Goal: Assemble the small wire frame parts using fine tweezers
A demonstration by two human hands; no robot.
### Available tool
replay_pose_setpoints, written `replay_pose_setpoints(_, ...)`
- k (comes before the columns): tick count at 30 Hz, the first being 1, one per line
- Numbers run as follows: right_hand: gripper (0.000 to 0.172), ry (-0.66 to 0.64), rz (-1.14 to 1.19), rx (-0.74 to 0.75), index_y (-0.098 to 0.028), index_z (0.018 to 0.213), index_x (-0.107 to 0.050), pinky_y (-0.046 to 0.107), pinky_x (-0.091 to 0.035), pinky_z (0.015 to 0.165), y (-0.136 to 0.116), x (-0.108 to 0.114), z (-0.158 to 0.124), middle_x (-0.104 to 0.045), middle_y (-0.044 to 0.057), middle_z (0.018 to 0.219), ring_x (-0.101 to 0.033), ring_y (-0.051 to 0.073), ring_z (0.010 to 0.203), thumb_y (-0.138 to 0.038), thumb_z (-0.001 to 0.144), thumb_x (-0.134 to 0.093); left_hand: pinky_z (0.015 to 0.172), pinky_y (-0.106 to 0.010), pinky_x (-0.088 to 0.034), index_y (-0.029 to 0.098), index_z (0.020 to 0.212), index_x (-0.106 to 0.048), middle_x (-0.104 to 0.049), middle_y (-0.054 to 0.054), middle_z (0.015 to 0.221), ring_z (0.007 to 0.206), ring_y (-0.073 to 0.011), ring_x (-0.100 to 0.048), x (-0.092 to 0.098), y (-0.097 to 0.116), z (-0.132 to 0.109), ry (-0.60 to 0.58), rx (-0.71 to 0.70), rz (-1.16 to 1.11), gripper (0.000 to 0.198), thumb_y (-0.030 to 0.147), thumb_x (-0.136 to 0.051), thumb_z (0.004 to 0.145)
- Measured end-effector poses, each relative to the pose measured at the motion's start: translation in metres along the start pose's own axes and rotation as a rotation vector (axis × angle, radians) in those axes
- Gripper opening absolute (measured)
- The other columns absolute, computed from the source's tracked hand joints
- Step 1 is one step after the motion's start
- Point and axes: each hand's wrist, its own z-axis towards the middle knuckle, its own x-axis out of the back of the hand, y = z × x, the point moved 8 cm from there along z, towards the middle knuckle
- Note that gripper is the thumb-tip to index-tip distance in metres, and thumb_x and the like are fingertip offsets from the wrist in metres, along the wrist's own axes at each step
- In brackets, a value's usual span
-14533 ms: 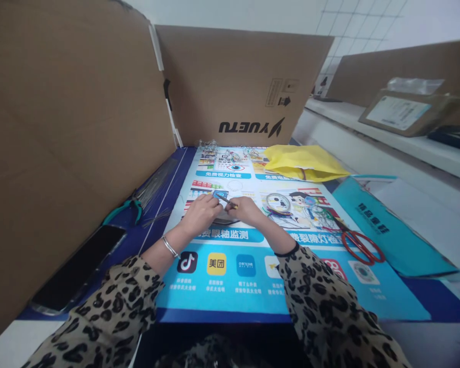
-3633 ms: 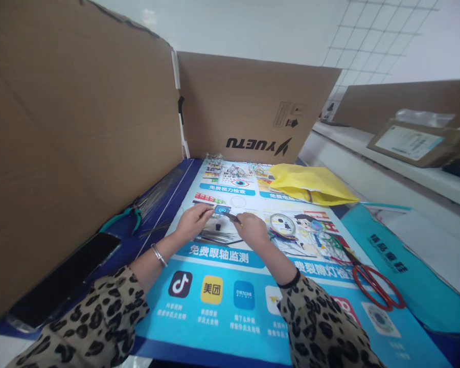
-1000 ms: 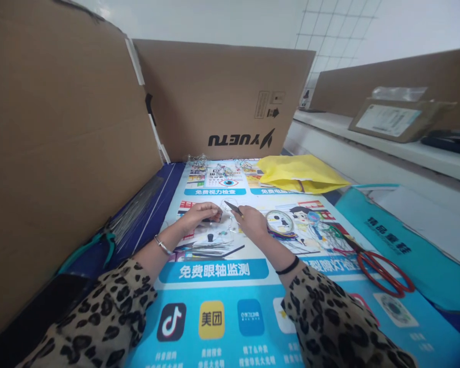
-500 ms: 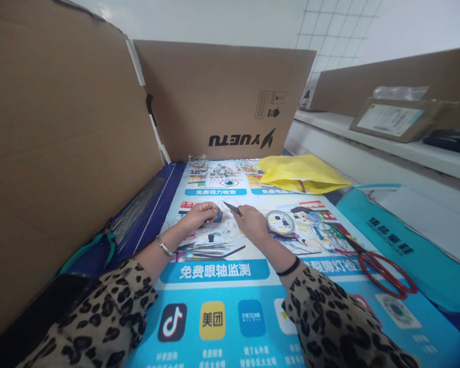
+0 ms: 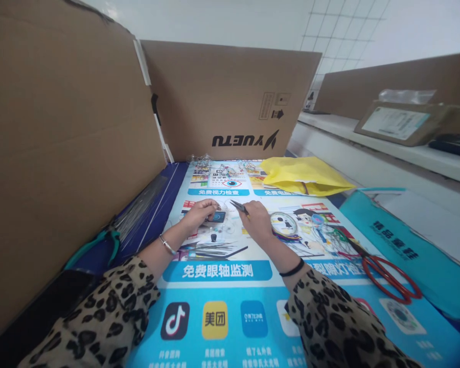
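Pliers (image 5: 238, 206): above the printed sheet (image 5: 230, 290), gripped by my right hand's (image 5: 257, 219) fingers; probably stiff, best held by the handles.
Left hand (image 5: 201, 213): fingers pinching apparently fine wire (image 5: 219, 206), likely easily bent.

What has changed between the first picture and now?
The left hand and right hand, nearly touching then, have moved apart. The right hand still holds the small pliers, their tips now clear of the left hand. The red scissors and yellow bag stayed put.
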Motion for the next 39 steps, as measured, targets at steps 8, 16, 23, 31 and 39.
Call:
replay_pose_setpoints(8, 0.018, -0.230, -0.136, -0.022, -0.020, 0.082, -0.058, 0.028, -0.030, 0.070, -0.001, -0.017, -0.001, -0.058, 0.005, 0.083, -0.047, 0.018, 0.083, -0.032, 0.084, -0.046, 0.045, -0.019, -0.024, 0.014, 0.073, -0.055, -0.043, 0.005, 0.048, 0.043, -0.0052, -0.036, -0.007, -0.001, -0.002, -0.108, -0.009, 0.012, 0.014, 0.028, -0.056, 0.072)
replay_pose_setpoints(16, 0.016, -0.268, -0.215, 0.083, -0.019, 0.086, -0.060, 0.031, -0.026, 0.070, -0.015, -0.013, -0.002, -0.057, 0.008, 0.086, -0.043, 0.020, 0.087, -0.029, 0.083, -0.048, 0.045, -0.020, -0.020, 0.014, 0.070, -0.052, -0.042, 0.005, 0.045, 0.041, -0.0049, -0.031, -0.011, -0.001, -0.003, -0.144, -0.004, 0.050, 0.017, 0.030, -0.057, 0.071)
replay_pose_setpoints(23, 0.016, -0.142, -0.237, 0.152, -0.018, 0.083, -0.060, 0.033, -0.023, 0.071, -0.023, -0.001, 0.000, -0.054, 0.008, 0.084, -0.039, 0.021, 0.085, -0.027, 0.083, -0.046, 0.045, -0.020, -0.020, 0.014, 0.070, -0.054, -0.041, 0.006, 0.044, 0.041, -0.0050, -0.030, -0.013, 0.000, -0.004, -0.157, -0.009, 0.091, 0.017, 0.031, -0.056, 0.071)
replay_pose_setpoints(31, 0.017, -0.109, -0.224, 0.153, -0.018, 0.083, -0.060, 0.033, -0.023, 0.071, -0.023, 0.001, -0.001, -0.053, 0.008, 0.083, -0.038, 0.021, 0.084, -0.027, 0.083, -0.046, 0.044, -0.020, -0.020, 0.014, 0.069, -0.053, -0.042, 0.005, 0.044, 0.041, -0.0052, -0.031, -0.015, 0.003, -0.006, -0.164, 0.016, 0.107, 0.011, 0.025, -0.054, 0.069)
replay_pose_setpoints(39, 0.017, -0.110, -0.206, 0.124, -0.019, 0.085, -0.061, 0.032, -0.024, 0.072, -0.022, 0.001, -0.001, -0.053, 0.008, 0.084, -0.038, 0.021, 0.085, -0.027, 0.083, -0.046, 0.045, -0.021, -0.022, 0.014, 0.067, -0.052, -0.044, 0.004, 0.047, 0.042, -0.0056, -0.033, -0.015, 0.004, -0.006, -0.183, 0.002, 0.099, 0.017, 0.031, -0.055, 0.070)
